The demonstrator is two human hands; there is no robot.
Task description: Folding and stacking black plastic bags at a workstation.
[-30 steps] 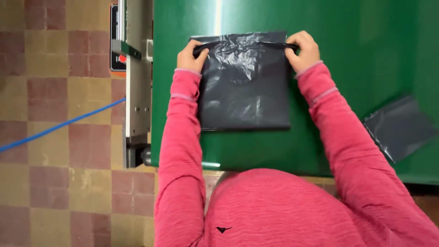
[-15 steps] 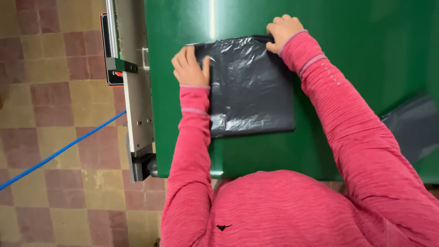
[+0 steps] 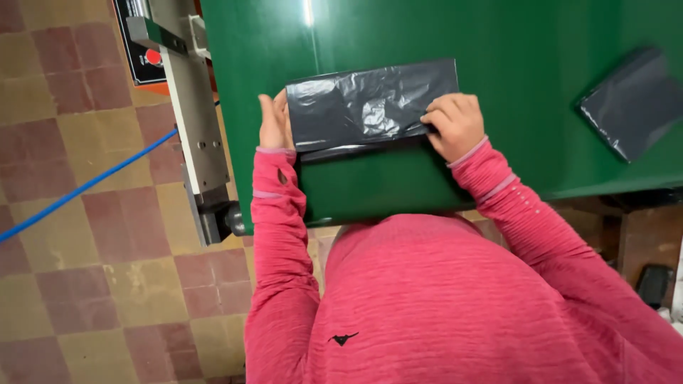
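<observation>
Black plastic bag: folded into a wide, flat strip, wrinkled and glossy, lying on the green table a little above the middle of the frame. Its upper long edge is straight; a lower layer shows as a thin dark lip along the near edge.

Left hand: at the bag's left short end, set on edge with the fingers held straight and together, flat against that end. It closes on nothing.

Right hand: on the bag's lower right corner, knuckles up, fingers curled and pressing down on the plastic. Whether the fingertips pinch a layer cannot be told.

Sleeves: both arms in pink-red knit, running from the bottom of the frame up to the hands; the same cloth fills the lower centre and right.

Second black bag: folded, lying aslant on the table at the upper right, well apart from both hands, somewhat blurred.

Table: smooth green top with a bright streak of reflected light near the top centre.

Metal rail: grey, fixed along the table's left edge, with a dark panel bearing a red button at the upper left.

Blue cable: slanting across the left.

Floor: worn checkered tiles in dull red and yellow, left and lower left.
</observation>
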